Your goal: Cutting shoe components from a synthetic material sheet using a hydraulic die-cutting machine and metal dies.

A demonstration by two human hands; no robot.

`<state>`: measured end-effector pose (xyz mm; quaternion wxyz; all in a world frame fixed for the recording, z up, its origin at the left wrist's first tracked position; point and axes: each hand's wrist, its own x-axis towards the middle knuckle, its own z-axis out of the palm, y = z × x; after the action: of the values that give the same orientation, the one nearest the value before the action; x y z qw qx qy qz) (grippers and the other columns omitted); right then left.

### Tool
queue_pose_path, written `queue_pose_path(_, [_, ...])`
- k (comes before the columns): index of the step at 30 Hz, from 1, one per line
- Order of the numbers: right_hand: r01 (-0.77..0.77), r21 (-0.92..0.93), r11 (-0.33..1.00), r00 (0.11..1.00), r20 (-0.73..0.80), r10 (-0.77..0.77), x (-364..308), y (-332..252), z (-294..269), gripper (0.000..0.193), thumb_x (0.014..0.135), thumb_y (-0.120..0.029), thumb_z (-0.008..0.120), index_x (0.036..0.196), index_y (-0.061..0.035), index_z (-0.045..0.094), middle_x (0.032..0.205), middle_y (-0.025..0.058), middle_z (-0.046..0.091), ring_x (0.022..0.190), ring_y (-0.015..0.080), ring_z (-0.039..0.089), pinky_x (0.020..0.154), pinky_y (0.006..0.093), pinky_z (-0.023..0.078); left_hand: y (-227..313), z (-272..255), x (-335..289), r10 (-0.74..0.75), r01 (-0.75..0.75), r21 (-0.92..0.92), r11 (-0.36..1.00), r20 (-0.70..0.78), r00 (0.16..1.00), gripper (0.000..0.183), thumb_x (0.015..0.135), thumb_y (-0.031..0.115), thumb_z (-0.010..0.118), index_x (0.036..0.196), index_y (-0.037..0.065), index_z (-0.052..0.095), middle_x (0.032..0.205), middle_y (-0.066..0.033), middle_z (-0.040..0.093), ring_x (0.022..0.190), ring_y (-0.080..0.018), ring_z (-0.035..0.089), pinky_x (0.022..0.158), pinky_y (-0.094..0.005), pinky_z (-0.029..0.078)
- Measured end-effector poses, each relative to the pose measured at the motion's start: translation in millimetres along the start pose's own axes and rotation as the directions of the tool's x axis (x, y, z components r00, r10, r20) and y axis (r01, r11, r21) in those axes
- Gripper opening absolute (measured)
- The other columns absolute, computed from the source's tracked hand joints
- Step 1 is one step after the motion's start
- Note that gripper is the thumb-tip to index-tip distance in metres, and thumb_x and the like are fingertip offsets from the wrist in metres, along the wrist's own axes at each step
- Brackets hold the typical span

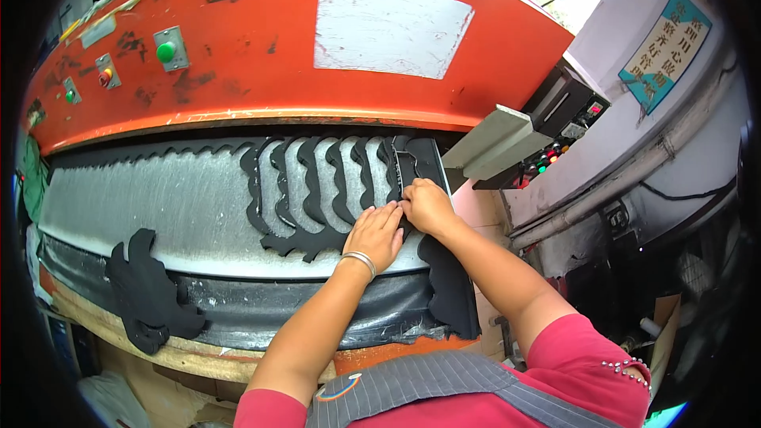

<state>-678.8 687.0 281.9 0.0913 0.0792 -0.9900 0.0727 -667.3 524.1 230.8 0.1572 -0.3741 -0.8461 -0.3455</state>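
Note:
A black foam sheet, cut through with several wavy-edged openings, lies on the grey metal bed. At its right end stands a thin metal cutting die with one straight side and one wavy side. My right hand has its fingers curled closed around the die's near end, which they hide. Beside it, my left hand lies with fingers stretched out over the foam's near right part, their tips close to the right hand. A bracelet circles my left wrist.
Behind the bed rises an orange machine beam with push buttons. Black foam scraps lie at the front left and front right. A control box with coloured buttons stands at the right.

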Motion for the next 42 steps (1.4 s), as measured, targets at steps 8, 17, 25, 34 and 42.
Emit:
queue_pose_path(8, [-0.146,0.149,0.978,0.985,0.114,0.130,11.6,6.2,0.7,0.016,0.074,-0.016,0.063,0.073,0.0003,0.065,0.085,0.0196,0.062,0.082,0.0368,0.062,0.077,0.0434,0.049,0.0,-3.1,0.3,-0.056,0.048,0.060,0.997,0.141,0.988,0.048,0.089,0.027,0.051,0.131,0.004,0.045,0.139,-0.0110,0.045,0.120,-0.0242,0.048,0.102,-0.0381,0.034])
queue_pose_path(17, [-0.130,0.140,0.982,0.982,0.155,0.108,2.7,-1.5,-19.9,0.018,0.075,-0.019,0.068,0.079,-0.0016,0.065,0.085,0.0180,0.062,0.085,0.0352,0.061,0.077,0.0424,0.048,-6.8,-2.0,15.7,-0.071,0.073,-0.004,0.997,0.134,0.988,0.036,0.083,0.028,0.055,0.112,0.007,0.060,0.123,-0.0090,0.059,0.099,-0.0215,0.058,0.088,-0.0369,0.038])
queue_pose_path(25, [-0.113,-0.156,0.981,0.993,0.002,0.115,-9.1,-12.3,1.0,0.015,0.077,-0.017,0.065,0.081,-0.0024,0.065,0.087,0.0141,0.064,0.086,0.0292,0.061,0.078,0.0389,0.049,-23.3,-5.8,60.8,-0.030,0.066,-0.101,0.993,0.325,0.945,0.018,0.083,0.016,0.055,0.096,0.010,0.065,0.102,-0.0082,0.061,0.090,-0.0285,0.062,0.080,-0.0397,0.046])
queue_pose_path(34, [-0.210,0.025,0.977,0.967,0.150,0.204,-1.8,-13.6,-15.9,0.024,0.075,-0.025,0.070,0.070,-0.0024,0.063,0.077,0.0181,0.064,0.074,0.0357,0.063,0.070,0.0444,0.049,-61.1,-3.7,112.8,0.427,-0.362,-0.225,0.904,0.474,0.770,0.014,0.078,0.014,0.062,0.091,0.012,0.065,0.096,-0.0056,0.058,0.095,-0.0276,0.059,0.081,-0.0377,0.049])
queue_pose_path(42, [-0.221,0.029,0.975,0.953,0.217,0.210,-2.9,-8.4,-20.9,0.020,0.081,-0.024,0.066,0.080,-0.0033,0.066,0.083,0.0169,0.065,0.080,0.0347,0.063,0.074,0.0437,0.050,-76.1,6.0,125.0,0.559,-0.383,-0.431,0.817,0.428,0.710,0.011,0.076,0.014,0.069,0.085,0.009,0.065,0.091,-0.0062,0.057,0.092,-0.0274,0.057,0.082,-0.0368,0.046])
